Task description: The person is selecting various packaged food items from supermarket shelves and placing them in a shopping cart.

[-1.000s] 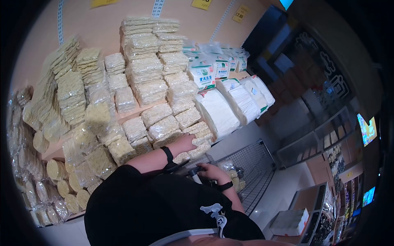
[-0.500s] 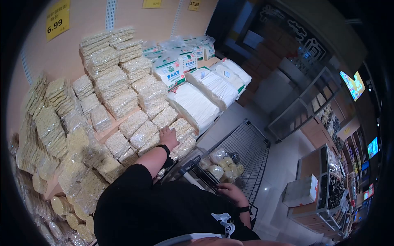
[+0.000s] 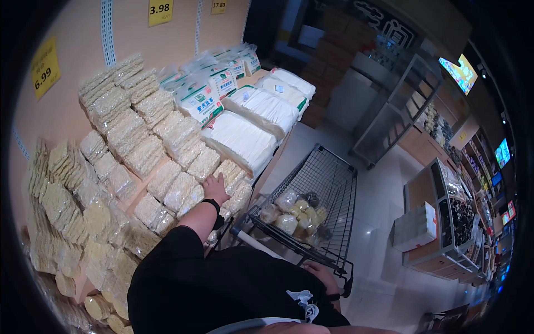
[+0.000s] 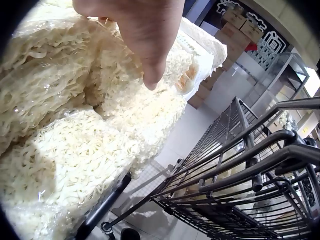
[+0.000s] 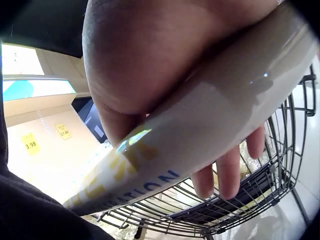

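Note:
My left hand (image 3: pixel 216 189) rests on clear-wrapped blocks of dried noodles (image 3: pixel 188 188) at the front of the shelf, fingers spread. In the left wrist view its thumb (image 4: pixel 152 72) points down onto the pale, wavy noodles (image 4: pixel 85 150). Low in the head view, my right hand (image 3: pixel 322 275) is at the shopping cart's handle. The right wrist view shows its palm over the white printed handle (image 5: pixel 210 110) and its fingers (image 5: pixel 228 172) curled beneath. Bagged goods (image 3: pixel 297 212) lie inside the wire cart (image 3: pixel 334 183).
White noodle packages (image 3: pixel 242 139) and printed bags (image 3: pixel 201 103) lie beyond the dried noodles. Yellow price tags (image 3: pixel 160 11) hang on the back wall. A metal rack (image 3: pixel 392 117) stands past the cart, and a display counter (image 3: pixel 445 217) with a white box (image 3: pixel 416 227) is at right.
The head view has swung, so the shelf sits further left and more of the cart shows. My right hand appears further right along the handle; my left hand stays on the noodle blocks.

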A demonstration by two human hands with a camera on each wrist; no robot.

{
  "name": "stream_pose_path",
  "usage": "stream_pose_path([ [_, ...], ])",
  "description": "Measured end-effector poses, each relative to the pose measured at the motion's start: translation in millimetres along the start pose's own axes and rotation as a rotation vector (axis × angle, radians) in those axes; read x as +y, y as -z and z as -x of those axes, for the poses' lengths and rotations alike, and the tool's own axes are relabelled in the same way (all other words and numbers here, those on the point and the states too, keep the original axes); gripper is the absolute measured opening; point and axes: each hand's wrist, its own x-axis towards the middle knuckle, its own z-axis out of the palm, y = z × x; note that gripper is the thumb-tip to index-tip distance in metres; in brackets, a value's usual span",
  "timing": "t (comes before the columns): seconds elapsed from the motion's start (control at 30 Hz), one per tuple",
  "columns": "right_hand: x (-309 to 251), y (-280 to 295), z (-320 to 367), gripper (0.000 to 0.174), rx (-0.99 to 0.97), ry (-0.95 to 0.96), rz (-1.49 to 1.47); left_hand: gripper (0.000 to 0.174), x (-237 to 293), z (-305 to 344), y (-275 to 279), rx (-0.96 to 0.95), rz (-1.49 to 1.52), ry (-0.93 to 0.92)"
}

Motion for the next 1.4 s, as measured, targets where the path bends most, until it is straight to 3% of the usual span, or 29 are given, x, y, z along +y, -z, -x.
stream_pose_path([
  [0.37, 17, 1, -14, 0.034, -0.068, -0.02, -0.004, 0.104, 4, -14, 19, 0.007, 0.133, 0.012],
  [0.47, 17, 1, -14, 0.033, -0.091, -0.009, 0.006, 0.101, 9, -26, 37, -0.023, 0.213, 0.034],
  [0.57, 9, 3, -13, 0.033, -0.105, -0.021, 0.008, 0.098, 7, -27, 65, -0.17, 0.334, 0.158],
  [0.73, -3, 4, -6, 0.033, -0.108, -0.075, -0.013, 0.095, -20, -64, 47, -0.199, 0.515, 0.14],
  [0.8, 12, 3, -12, 0.033, -0.101, 0.0, 0.018, 0.098, -30, -90, 16, -0.145, 0.785, 0.127],
  [0.83, 16, 2, -14, 0.033, -0.1, 0.0, 0.013, 0.098, -33, -94, 9, -0.146, 0.78, 0.126],
  [0.9, 21, 0, -15, 0.034, -0.112, -0.007, -0.025, 0.09, -32, -86, 13, -0.147, 1.057, 0.131],
  [1.03, 23, 0, -16, 0.034, -0.105, -0.025, -0.034, 0.078, -19, -39, 56, -0.2, 1.279, 0.126],
  [1.13, 28, 0, -19, 0.034, -0.117, -0.02, -0.054, 0.063, -33, -59, 40, -0.297, 1.385, 0.206],
  [1.2, 34, -2, -21, 0.035, -0.1, 0.003, -0.067, 0.061, -36, -55, 44, -0.555, 1.822, 0.015],
  [1.27, 37, -2, -21, 0.035, -0.087, 0.002, -0.047, 0.053, -37, -43, 48, -0.505, 1.88, 0.056],
  [1.37, 15, 1, -13, 0.035, -0.082, -0.054, -0.027, 0.041, -28, 13, 78, -0.214, 1.998, 0.074],
  [1.4, 6, 2, -10, 0.034, -0.084, -0.111, -0.026, 0.044, -36, 14, 71, -0.263, 2.009, 0.031],
])
